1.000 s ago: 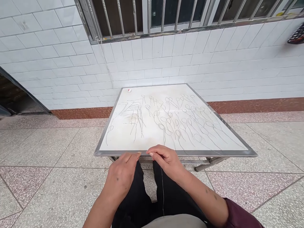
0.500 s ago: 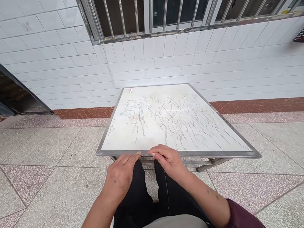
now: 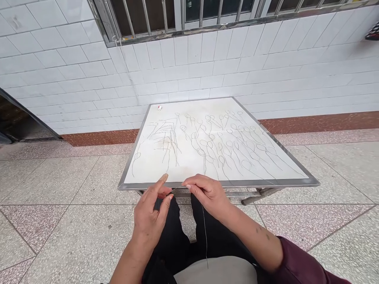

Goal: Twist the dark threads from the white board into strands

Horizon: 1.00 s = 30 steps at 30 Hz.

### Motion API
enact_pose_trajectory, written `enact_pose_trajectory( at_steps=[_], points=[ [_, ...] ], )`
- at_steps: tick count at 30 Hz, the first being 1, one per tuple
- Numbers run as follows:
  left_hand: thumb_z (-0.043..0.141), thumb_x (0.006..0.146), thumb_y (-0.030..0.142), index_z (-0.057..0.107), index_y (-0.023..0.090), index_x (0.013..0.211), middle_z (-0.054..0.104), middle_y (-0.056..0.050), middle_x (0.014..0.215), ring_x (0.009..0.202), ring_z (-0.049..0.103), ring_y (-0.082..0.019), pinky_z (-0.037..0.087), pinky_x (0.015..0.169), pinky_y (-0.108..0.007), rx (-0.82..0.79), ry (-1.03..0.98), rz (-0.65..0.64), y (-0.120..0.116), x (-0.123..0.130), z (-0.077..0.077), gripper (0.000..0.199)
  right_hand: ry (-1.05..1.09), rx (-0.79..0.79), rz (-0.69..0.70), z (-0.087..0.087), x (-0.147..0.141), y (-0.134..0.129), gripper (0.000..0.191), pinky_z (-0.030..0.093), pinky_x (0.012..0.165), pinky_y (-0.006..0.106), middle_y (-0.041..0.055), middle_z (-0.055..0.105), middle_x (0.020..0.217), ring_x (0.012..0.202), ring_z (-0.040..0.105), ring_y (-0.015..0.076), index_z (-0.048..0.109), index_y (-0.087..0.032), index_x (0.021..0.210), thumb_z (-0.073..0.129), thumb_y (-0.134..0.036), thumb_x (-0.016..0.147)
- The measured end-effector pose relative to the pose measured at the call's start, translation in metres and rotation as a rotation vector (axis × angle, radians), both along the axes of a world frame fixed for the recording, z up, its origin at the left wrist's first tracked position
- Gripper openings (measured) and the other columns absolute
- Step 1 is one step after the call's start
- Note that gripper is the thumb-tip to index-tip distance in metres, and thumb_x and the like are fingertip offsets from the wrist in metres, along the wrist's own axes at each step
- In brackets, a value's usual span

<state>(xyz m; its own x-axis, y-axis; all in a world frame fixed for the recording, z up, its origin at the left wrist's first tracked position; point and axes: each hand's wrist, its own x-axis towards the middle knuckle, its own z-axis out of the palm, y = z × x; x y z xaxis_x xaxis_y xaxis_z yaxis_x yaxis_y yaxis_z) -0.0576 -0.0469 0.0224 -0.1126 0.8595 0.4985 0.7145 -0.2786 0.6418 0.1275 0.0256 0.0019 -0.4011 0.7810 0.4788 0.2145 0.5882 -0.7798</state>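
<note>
A thin wire [image 3: 205, 232] is pinched between the thumb and forefinger of my right hand [image 3: 211, 195], at the table's front edge. Its long tail hangs below that hand across the dark trousers, and a short piece points left toward my other hand. My left hand [image 3: 151, 209] has its thumb and forefinger spread apart, with a tan covering on the forefinger tip. The short wire end reaches close to its fingers; whether it touches them I cannot tell. Many looped wires [image 3: 204, 154] lie on the white table [image 3: 142, 175], mostly at the middle and right.
Straighter, bent wires [image 3: 168, 138] are grouped on the table's left half. A small white and red item [image 3: 160, 107] sits at the far left corner. Behind stands a white tiled wall [image 3: 195, 85] with a barred window [image 3: 201, 15]. The table has a grey metal rim [image 3: 266, 183].
My left thumb and forefinger have parted from a closed pinch, and the hand has turned. My right hand still pinches the wire in nearly the same place. The view has tilted slightly downward.
</note>
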Motion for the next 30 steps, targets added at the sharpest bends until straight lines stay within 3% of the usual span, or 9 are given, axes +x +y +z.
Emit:
enact_pose_trajectory(
  at_steps=[13, 20, 25, 30],
  points=[
    [0.058, 0.092, 0.019, 0.064, 0.030, 0.126, 0.072, 0.002, 0.085, 0.084, 0.067, -0.016, 0.053, 0.081, -0.031, 0.056, -0.013, 0.033, -0.003, 0.009, 0.006, 0.036, -0.033, 0.060, 0.049, -0.003, 0.000, 0.000, 0.025, 0.050, 0.071, 0.027, 0.0013, 0.073, 0.084, 0.078, 0.066, 0.0148, 0.071, -0.024, 0.099, 0.046, -0.021, 0.098],
    [0.054, 0.093, 0.018, 0.058, 0.026, 0.134, 0.069, -0.001, 0.086, 0.077, 0.065, -0.017, 0.055, 0.076, -0.033, 0.044, 0.047, 0.111, -0.002, 0.014, 0.005, 0.042, -0.022, -0.007, 0.009, -0.003, -0.005, -0.003, 0.024, 0.048, 0.069, 0.027, 0.0007, 0.071, 0.080, 0.076, 0.065, 0.0149, 0.072, -0.024, 0.097, 0.048, -0.023, 0.098],
    [0.052, 0.092, 0.014, 0.057, 0.024, 0.134, 0.067, -0.001, 0.080, 0.072, 0.062, -0.016, 0.054, 0.076, -0.032, 0.154, 0.154, 0.099, 0.001, 0.015, 0.002, 0.043, -0.019, -0.037, 0.011, -0.001, -0.005, -0.005, 0.025, 0.048, 0.070, 0.028, 0.0011, 0.070, 0.081, 0.076, 0.065, 0.0154, 0.072, -0.025, 0.097, 0.047, -0.024, 0.098],
    [0.051, 0.094, 0.016, 0.058, 0.025, 0.134, 0.068, -0.002, 0.084, 0.075, 0.061, -0.016, 0.054, 0.073, -0.031, 0.088, 0.107, 0.087, -0.001, 0.014, 0.005, 0.041, -0.013, -0.092, 0.040, -0.002, -0.004, -0.004, 0.023, 0.048, 0.072, 0.028, 0.0010, 0.070, 0.083, 0.078, 0.064, 0.0152, 0.072, -0.025, 0.097, 0.048, -0.026, 0.098]
  ],
)
